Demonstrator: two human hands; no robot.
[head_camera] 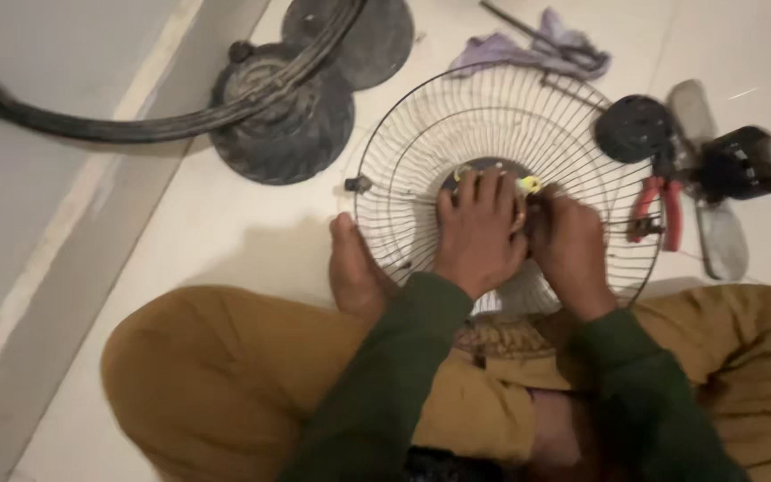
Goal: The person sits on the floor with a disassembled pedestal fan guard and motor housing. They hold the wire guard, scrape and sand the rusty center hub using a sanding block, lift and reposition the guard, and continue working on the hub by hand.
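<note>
A: Fan guard wire grille, lying on the floor against the person's lap; both hands at its hub

B: grip?

A: left hand fingers curled over the dark centre disc, right hand clamped beside it, touching; a small yellow piece shows between them

B: handling?

A: looks light, springy, thin wires likely bend; hold hub or rim. Red pliers and fan motor just right
</note>
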